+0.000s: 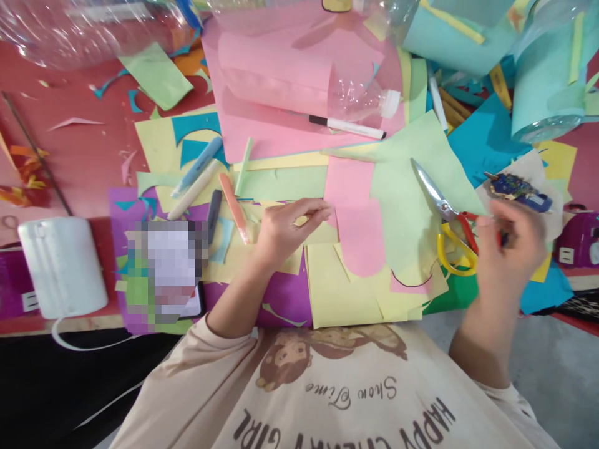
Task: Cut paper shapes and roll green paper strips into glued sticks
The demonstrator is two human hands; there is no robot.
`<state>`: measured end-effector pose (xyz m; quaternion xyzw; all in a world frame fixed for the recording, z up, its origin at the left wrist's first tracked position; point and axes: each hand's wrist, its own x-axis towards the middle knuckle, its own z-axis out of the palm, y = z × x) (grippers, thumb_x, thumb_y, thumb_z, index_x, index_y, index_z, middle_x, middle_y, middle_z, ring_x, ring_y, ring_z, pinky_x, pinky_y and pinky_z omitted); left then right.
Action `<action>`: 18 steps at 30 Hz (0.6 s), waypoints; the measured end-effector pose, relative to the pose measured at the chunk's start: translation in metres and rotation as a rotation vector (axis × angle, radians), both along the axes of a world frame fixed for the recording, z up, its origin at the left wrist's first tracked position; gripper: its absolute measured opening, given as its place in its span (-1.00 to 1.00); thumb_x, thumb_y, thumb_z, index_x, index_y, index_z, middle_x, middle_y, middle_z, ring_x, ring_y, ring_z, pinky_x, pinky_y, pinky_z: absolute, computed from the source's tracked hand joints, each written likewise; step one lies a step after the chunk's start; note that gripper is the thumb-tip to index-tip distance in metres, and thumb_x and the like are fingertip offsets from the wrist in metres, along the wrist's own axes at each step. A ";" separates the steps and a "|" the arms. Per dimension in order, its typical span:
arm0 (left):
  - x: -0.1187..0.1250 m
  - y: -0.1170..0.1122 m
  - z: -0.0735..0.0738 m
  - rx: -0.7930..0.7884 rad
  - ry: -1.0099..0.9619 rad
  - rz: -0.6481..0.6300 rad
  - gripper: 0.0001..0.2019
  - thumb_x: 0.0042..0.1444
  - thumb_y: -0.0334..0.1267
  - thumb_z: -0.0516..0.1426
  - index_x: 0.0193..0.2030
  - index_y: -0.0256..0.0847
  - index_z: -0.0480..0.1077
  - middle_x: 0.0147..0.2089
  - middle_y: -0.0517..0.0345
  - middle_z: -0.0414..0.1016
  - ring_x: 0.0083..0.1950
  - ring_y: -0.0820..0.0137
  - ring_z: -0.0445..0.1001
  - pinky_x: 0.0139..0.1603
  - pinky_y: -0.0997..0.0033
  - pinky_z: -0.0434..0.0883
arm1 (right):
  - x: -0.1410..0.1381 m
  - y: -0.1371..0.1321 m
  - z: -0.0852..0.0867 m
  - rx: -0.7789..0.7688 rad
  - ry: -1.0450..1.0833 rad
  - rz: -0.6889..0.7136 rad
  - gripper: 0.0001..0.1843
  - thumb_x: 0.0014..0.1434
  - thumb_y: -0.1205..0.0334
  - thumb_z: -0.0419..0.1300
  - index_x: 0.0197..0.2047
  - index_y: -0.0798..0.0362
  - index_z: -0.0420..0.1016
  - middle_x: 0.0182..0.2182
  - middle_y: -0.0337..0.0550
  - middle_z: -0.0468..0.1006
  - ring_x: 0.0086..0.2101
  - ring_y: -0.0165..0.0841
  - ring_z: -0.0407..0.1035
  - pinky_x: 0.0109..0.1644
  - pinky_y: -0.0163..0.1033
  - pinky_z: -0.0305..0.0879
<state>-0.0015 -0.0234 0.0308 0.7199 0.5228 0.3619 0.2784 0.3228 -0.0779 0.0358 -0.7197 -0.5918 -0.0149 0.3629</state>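
My left hand (292,227) is over the middle of the table, thumb and fingertips pressed together at the edge of a pink paper piece. Whatever is in that pinch is too small to make out. Beside it lies a pink paper piece with a rounded end (362,240), on pale green paper (407,206). My right hand (512,249), smeared by motion, has curled fingers next to the scissors (442,202). The scissors lie with spread handles, one yellow and one red. Something red shows behind the right fingers; whether they grip it is unclear.
A pink-wrapped plastic bottle (281,72) lies behind a marker (349,126). Teal-wrapped bottles (547,81) stand back right. Several pens (196,165), a blurred-out phone (173,268) and a white pouch (63,268) are on the left. A glittery dark-blue item (519,190) lies right. Paper scraps are scattered about.
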 end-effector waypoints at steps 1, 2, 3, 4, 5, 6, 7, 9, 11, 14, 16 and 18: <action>0.000 0.000 -0.001 0.018 -0.010 0.000 -0.93 0.12 -0.26 0.19 -0.33 -0.13 0.52 -0.39 0.30 0.63 -0.39 0.51 0.59 -0.36 0.61 0.50 | 0.017 0.001 -0.001 -0.016 -0.040 -0.130 -0.73 0.00 0.23 0.28 -0.16 -0.09 0.51 -0.19 0.06 0.53 -0.28 -0.18 0.46 -0.34 -0.07 0.35; 0.000 0.000 -0.001 0.037 -0.017 -0.005 -0.94 0.12 -0.28 0.20 -0.33 -0.14 0.51 -0.40 0.31 0.63 -0.39 0.53 0.59 -0.36 0.63 0.50 | 0.032 0.001 0.000 -0.092 -0.034 -0.238 -0.67 -0.06 0.24 0.30 -0.15 -0.05 0.48 -0.14 0.07 0.50 -0.32 -0.20 0.45 -0.37 -0.08 0.33; 0.000 0.000 -0.002 0.051 -0.020 -0.008 -0.96 0.11 -0.30 0.21 -0.33 -0.16 0.51 -0.40 0.31 0.63 -0.40 0.54 0.59 -0.36 0.65 0.49 | 0.044 0.000 0.002 -0.197 0.012 -0.289 -0.56 -0.11 0.24 0.31 -0.09 -0.02 0.44 -0.07 0.09 0.45 -0.33 -0.22 0.43 -0.36 -0.08 0.33; 0.000 0.000 -0.003 0.059 -0.019 -0.009 -0.97 0.10 -0.32 0.21 -0.33 -0.17 0.50 -0.40 0.31 0.62 -0.40 0.55 0.59 -0.36 0.67 0.49 | 0.053 -0.001 0.005 -0.277 0.057 -0.346 -0.48 -0.14 0.22 0.32 -0.05 0.00 0.38 -0.11 0.06 0.46 -0.36 -0.24 0.40 -0.35 -0.08 0.32; 0.000 0.000 -0.004 0.056 -0.016 -0.007 -0.98 0.09 -0.33 0.21 -0.33 -0.19 0.49 -0.40 0.31 0.62 -0.40 0.55 0.59 -0.36 0.69 0.48 | 0.058 -0.001 0.008 -0.344 0.077 -0.399 -0.43 -0.18 0.19 0.34 -0.04 0.02 0.35 -0.16 0.00 0.46 -0.38 -0.25 0.38 -0.32 -0.07 0.33; 0.001 0.000 -0.004 0.042 -0.016 -0.001 -0.98 0.09 -0.33 0.21 -0.32 -0.20 0.48 -0.40 0.30 0.62 -0.40 0.55 0.60 -0.35 0.69 0.48 | 0.061 -0.002 0.011 -0.398 0.085 -0.442 -0.41 -0.21 0.18 0.35 -0.06 0.02 0.33 -0.22 -0.06 0.46 -0.38 -0.25 0.36 -0.28 -0.05 0.32; 0.001 0.000 -0.004 0.021 -0.021 0.007 -0.97 0.09 -0.33 0.21 -0.32 -0.21 0.47 -0.40 0.29 0.62 -0.39 0.54 0.60 -0.35 0.69 0.49 | 0.061 -0.002 0.013 -0.453 0.087 -0.478 -0.45 -0.24 0.18 0.36 -0.12 0.02 0.34 -0.30 -0.12 0.45 -0.40 -0.25 0.35 -0.26 -0.04 0.31; 0.002 -0.001 -0.004 -0.024 -0.048 0.013 -0.95 0.13 -0.32 0.18 -0.30 -0.23 0.46 -0.39 0.27 0.62 -0.37 0.52 0.61 -0.34 0.68 0.50 | 0.061 0.000 0.014 -0.553 0.081 -0.517 -0.60 -0.27 0.19 0.36 -0.30 0.02 0.36 -0.44 -0.19 0.40 -0.44 -0.24 0.32 -0.27 -0.05 0.28; 0.002 -0.001 -0.002 -0.054 -0.072 0.003 -0.91 0.16 -0.29 0.15 -0.29 -0.23 0.46 -0.39 0.25 0.62 -0.35 0.51 0.61 -0.34 0.66 0.51 | 0.061 0.003 0.010 -0.588 0.079 -0.522 -0.71 -0.25 0.20 0.32 -0.43 0.02 0.32 -0.54 -0.21 0.35 -0.49 -0.24 0.29 -0.33 -0.06 0.24; 0.001 0.000 0.001 -0.045 -0.057 -0.022 -0.88 0.18 -0.28 0.13 -0.28 -0.22 0.49 -0.34 0.22 0.64 -0.31 0.51 0.61 -0.27 0.63 0.52 | 0.066 0.004 0.000 -0.484 0.050 -0.510 -0.74 -0.22 0.21 0.26 -0.42 0.00 0.27 -0.55 -0.20 0.31 -0.46 -0.20 0.30 -0.30 -0.04 0.23; 0.001 0.000 0.002 -0.042 -0.049 -0.037 -0.86 0.19 -0.31 0.11 -0.24 -0.21 0.50 -0.29 0.22 0.64 -0.26 0.52 0.61 -0.19 0.62 0.53 | 0.070 0.003 -0.005 -0.362 0.076 -0.477 -0.68 -0.24 0.25 0.23 -0.37 -0.02 0.21 -0.46 -0.14 0.36 -0.38 -0.15 0.35 -0.23 -0.01 0.26; 0.001 0.001 0.002 -0.055 -0.056 -0.049 -0.84 0.21 -0.34 0.08 -0.21 -0.21 0.51 -0.26 0.22 0.65 -0.23 0.52 0.61 -0.15 0.61 0.54 | 0.069 0.002 -0.005 -0.209 0.124 -0.423 -0.61 -0.27 0.29 0.22 -0.34 -0.04 0.15 -0.39 -0.05 0.42 -0.35 -0.14 0.40 -0.21 -0.02 0.29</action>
